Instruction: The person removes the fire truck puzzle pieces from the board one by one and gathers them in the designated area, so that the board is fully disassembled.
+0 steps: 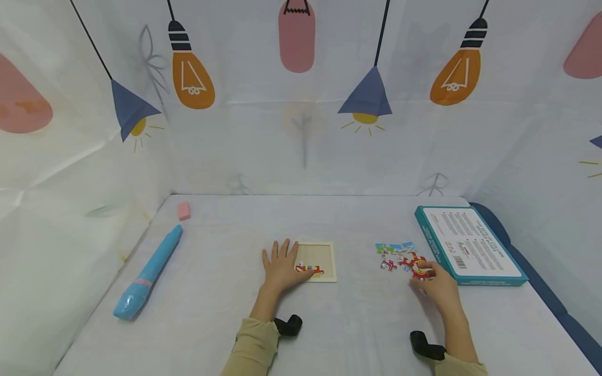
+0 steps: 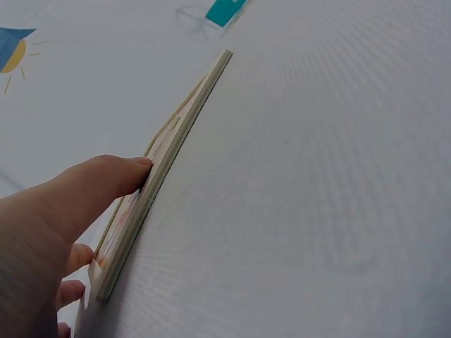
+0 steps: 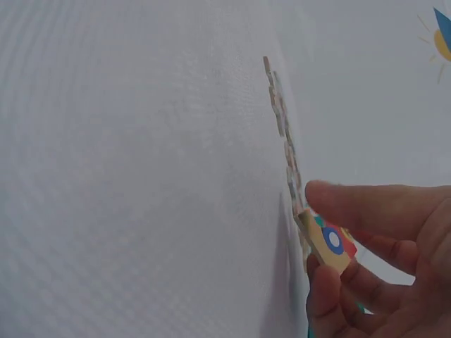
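My left hand point(image 1: 280, 270) rests spread at the left side of a shallow wooden puzzle tray point(image 1: 334, 263). Its thumb lies over a few colourful jigsaw pieces along the tray's lower edge, and the left wrist view shows the thumb point(image 2: 106, 176) on the near rim of the tray. To the right, my right hand point(image 1: 439, 290) holds a jigsaw piece point(image 3: 330, 243) with a blue ring and red on its face, tilted up off the table between the fingers. Loose jigsaw pieces point(image 1: 394, 248) lie just left of that hand, some partly behind its fingertips.
A teal and white box point(image 1: 475, 245) lies flat beyond the right hand. On the left of the white-covered table are a blue pen-shaped object point(image 1: 150, 274) and a pink block point(image 1: 184, 211). Patterned white sheets enclose the back and sides.
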Available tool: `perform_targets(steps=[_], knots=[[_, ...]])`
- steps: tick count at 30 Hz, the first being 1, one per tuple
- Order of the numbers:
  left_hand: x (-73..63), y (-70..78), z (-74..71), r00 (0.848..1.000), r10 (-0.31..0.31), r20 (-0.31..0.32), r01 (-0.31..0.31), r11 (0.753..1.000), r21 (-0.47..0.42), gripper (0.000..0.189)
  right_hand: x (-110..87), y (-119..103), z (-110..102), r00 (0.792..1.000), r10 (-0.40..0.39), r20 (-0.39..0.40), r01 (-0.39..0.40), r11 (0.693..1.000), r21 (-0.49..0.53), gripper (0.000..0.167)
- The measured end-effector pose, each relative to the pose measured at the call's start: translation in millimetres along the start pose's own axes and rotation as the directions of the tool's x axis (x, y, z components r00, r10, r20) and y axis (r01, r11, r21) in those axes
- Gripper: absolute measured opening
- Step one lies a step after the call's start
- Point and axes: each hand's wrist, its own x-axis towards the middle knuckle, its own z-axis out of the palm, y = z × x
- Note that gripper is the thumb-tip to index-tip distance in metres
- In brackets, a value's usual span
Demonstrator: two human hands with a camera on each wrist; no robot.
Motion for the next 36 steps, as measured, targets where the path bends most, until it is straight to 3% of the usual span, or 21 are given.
perform_targets(steps=[14,21,26,30,36], knots=[[-1.6,0.1,0.2,1.000,0.001,0.002,-0.001,1.000,-0.010,0.088,2.5,4.0,3.6,0.998,-0.031,-0.061,0.017,0.979,-0.205,0.048],[-0.9,-0.1,1.9,1.000,0.000,-0.002,0.000,1.000,-0.015,0.088,4.2,1.7,6.1,0.996,-0.012,-0.085,-0.009,0.967,-0.253,0.049],[-1.1,0.3,1.1,1.000,0.001,0.002,-0.001,1.000,-0.023,0.088,4.2,-1.6,6.8,0.995,-0.010,-0.096,-0.009,0.982,-0.191,0.051],[-2.0,0.7,-0.2,1.000,-0.005,0.004,0.005,1.000,-0.022,0.088,5.0,-5.5,9.8,0.996,-0.059,-0.067,0.054,0.996,-0.074,0.052],[-2.0,0.0,-0.2,1.000,-0.005,-0.001,0.004,1.000,-0.023,0.087,8.4,-16.4,23.2,0.986,-0.146,-0.074,0.151,0.987,0.056,0.051]])
